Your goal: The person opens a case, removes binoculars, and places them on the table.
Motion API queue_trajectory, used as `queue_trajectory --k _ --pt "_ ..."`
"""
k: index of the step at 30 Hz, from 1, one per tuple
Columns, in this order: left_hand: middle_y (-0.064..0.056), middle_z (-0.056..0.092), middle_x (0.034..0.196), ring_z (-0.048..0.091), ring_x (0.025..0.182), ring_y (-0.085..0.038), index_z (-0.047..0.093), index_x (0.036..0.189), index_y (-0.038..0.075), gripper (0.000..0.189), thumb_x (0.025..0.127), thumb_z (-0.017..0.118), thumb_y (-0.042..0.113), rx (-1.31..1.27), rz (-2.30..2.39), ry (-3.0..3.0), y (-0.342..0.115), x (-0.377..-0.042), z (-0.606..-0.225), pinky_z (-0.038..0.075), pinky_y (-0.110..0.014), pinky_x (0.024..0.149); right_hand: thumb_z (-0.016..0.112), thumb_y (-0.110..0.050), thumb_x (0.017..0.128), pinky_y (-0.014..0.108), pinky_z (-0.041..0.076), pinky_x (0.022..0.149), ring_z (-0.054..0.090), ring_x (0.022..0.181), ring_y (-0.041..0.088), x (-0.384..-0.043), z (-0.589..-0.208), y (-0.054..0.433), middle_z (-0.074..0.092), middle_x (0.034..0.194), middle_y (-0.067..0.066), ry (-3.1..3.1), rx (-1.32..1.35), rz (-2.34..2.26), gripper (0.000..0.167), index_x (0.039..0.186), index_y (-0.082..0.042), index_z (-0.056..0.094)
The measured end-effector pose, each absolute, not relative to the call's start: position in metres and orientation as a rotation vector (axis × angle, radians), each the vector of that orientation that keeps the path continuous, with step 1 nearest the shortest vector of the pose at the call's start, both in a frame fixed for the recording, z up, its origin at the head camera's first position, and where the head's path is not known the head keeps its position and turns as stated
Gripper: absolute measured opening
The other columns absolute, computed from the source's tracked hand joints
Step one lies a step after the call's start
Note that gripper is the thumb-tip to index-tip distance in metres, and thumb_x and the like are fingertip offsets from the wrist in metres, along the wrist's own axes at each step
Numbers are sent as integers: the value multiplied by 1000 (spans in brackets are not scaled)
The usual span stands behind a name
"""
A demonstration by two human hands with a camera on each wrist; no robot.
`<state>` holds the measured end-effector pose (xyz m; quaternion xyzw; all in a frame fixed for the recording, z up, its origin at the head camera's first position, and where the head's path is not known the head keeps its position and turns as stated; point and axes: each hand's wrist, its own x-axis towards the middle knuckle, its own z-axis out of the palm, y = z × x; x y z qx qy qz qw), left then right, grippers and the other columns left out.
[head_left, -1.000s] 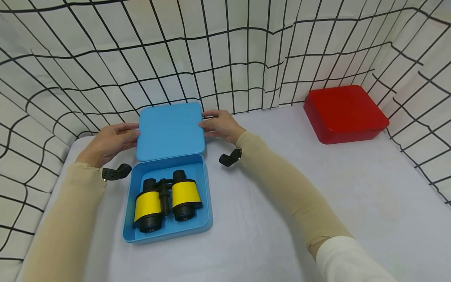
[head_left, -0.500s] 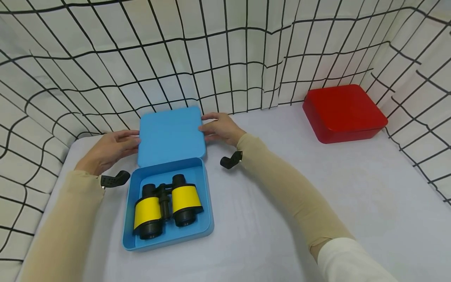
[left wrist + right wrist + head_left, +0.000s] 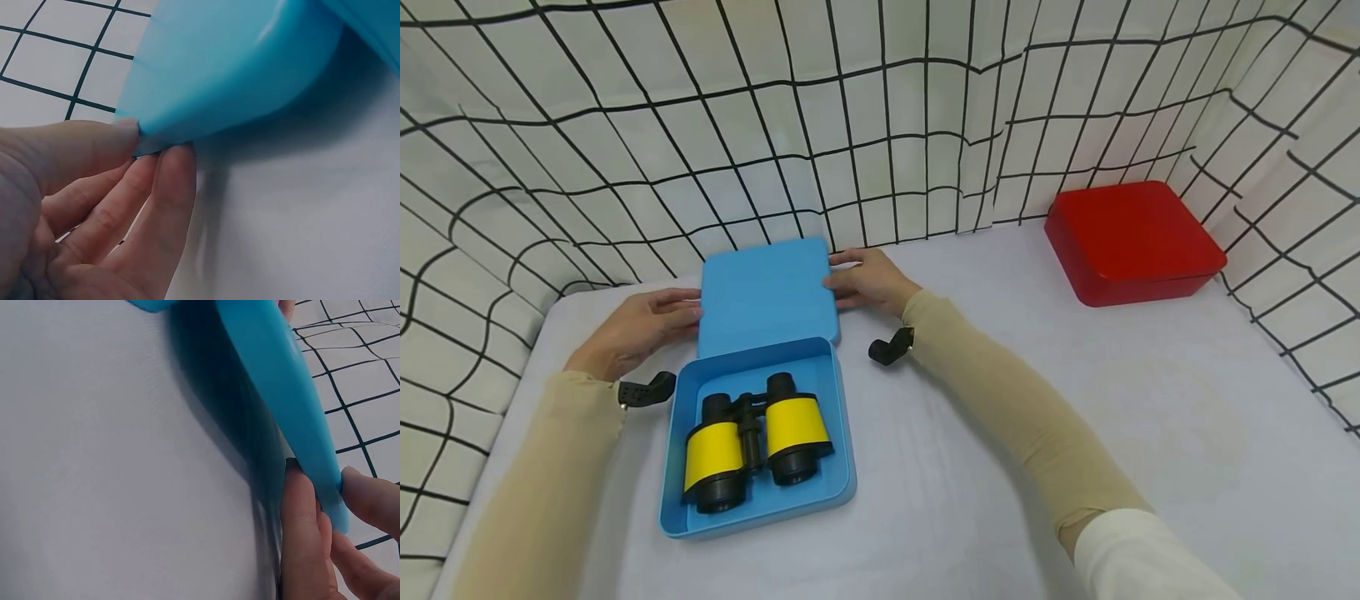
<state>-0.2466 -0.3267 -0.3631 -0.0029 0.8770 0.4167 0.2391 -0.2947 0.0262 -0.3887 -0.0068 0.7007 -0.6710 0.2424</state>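
Note:
A blue box [image 3: 848, 454] lies on the white surface, holding yellow-and-black binoculars [image 3: 795, 421]. Its blue lid [image 3: 765, 296] stretches out behind the box's back rim, flat face up. My left hand [image 3: 643, 325] pinches the lid's left edge, thumb on top and fingers beneath, as the left wrist view shows at the corner [image 3: 156, 134]. On the opposite edge my right hand [image 3: 872, 281] does likewise; in the right wrist view thumb and fingers grip the lid's rim [image 3: 328, 487]. A dark shadow falls on the surface under the raised lid.
A red box [image 3: 1138, 242] rests at the back right. Black wire grid panels [image 3: 887, 108] backed in white stand along the back and both sides, with the blue lid close to the back panel.
The blue box, binoculars and lid have slid a little toward me, mostly in the first half second, and both hands came along holding the lid. The red box stays in place.

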Motion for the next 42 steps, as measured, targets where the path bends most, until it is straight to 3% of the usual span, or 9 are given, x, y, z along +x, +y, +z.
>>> queue_trajectory --k 3,11,14,17,19,24,29,35,42 --pt "-19 41 164 62 101 15 26 164 13 75 104 53 50 -22 1140 2402 -325 -245 -366 42 -42 116 74 -11 95 37 63 90 72 110 28 -294 -389 26 65 133 19 1940 -33 -1804 59 150 -9 50" --pt "-21 37 166 60 98 18 25 164 11 71 107 54 40 -17 1151 2393 -323 -247 -373 50 -24 104 74 -6 94 35 64 84 73 93 23 -291 -385 28 63 131 22 1992 -51 -1734 59 148 -4 50" --pt "-21 38 165 61 99 16 26 164 11 69 107 54 38 -18 1135 2402 -321 -250 -372 51 -23 102 75 -7 93 32 64 81 73 90 21 -290 -383 28 63 130 21 2052 -54 -1684 59 147 -2 51" --pt "-21 39 165 64 108 8 27 164 11 69 107 55 39 -10 1106 2425 -318 -251 -370 49 -29 105 76 -10 92 29 64 78 75 90 20 -289 -381 27 66 130 19 2157 -72 -1615 58 145 -2 53" --pt "-21 39 164 66 119 -6 27 163 10 70 107 54 40 -16 1089 2438 -317 -251 -369 47 -35 110 76 -13 92 28 63 79 77 89 20 -288 -380 26 67 131 18 2227 -89 -1559 57 144 -1 54" --pt "-23 41 163 54 142 -37 29 163 8 69 107 54 40 -31 1058 2455 -317 -249 -368 38 -52 120 77 -20 92 33 60 94 79 85 17 -287 -379 23 71 129 15 2338 -104 -1434 56 141 -3 58" --pt "-24 42 161 49 144 -42 33 161 8 67 107 55 40 -31 1046 2472 -318 -249 -369 33 -59 123 77 -24 92 39 55 105 78 82 16 -286 -378 23 73 124 14 2397 -119 -1365 53 137 -2 62" --pt "-25 41 161 49 145 -43 34 161 7 69 107 53 45 -22 1035 2482 -318 -245 -367 33 -59 122 77 -25 92 39 57 103 79 86 16 -284 -378 24 73 126 14 2394 -144 -1354 52 136 -2 62" --pt "-27 47 155 56 136 -42 35 159 5 71 107 45 53 -45 1022 2504 -320 -235 -363 41 -55 119 75 -27 93 36 59 95 78 85 16 -280 -377 26 76 111 11 2403 -169 -1345 49 134 -3 64"
